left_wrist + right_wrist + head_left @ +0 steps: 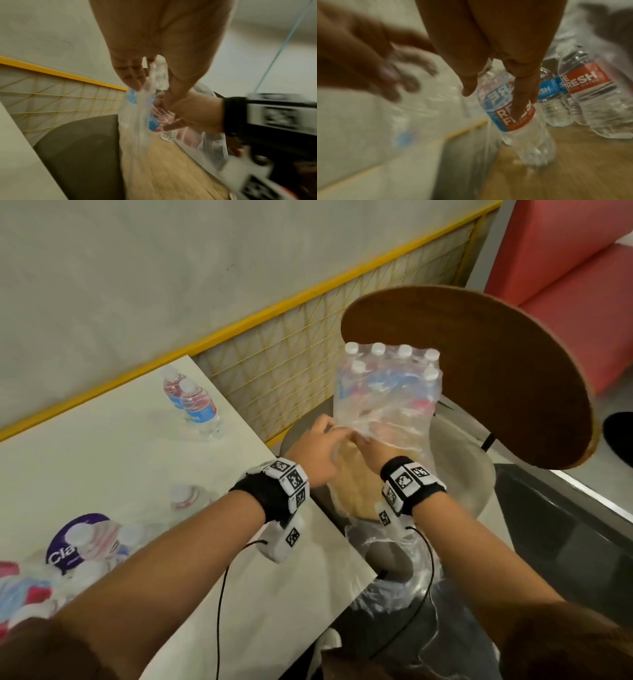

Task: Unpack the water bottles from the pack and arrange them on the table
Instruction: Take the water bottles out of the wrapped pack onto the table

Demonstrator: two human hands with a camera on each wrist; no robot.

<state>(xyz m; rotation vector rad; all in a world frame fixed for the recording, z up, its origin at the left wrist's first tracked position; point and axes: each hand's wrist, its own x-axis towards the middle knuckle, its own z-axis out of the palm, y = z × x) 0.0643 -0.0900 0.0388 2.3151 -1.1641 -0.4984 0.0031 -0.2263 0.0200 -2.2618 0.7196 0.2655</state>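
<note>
A shrink-wrapped pack of water bottles (387,392) stands on a chair seat (573,162), its near side torn open. My left hand (320,440) pinches the loose clear plastic wrap (137,128) between thumb and fingers (130,75) and holds it up. My right hand (368,445) reaches inside the opening. Its thumb and fingers (523,94) grip a bottle with a blue and red label (518,121), which stands tilted on the seat. Other bottles (590,94) stand just behind it. Motion blurs both wrist views.
The white table (120,457) lies to the left, with two bottles (197,405) standing near its far edge. Several more bottles and another pack (68,549) crowd its near left corner. The chair's round wooden back (479,364) rises behind the pack. A yellow mesh railing (274,354) borders the table.
</note>
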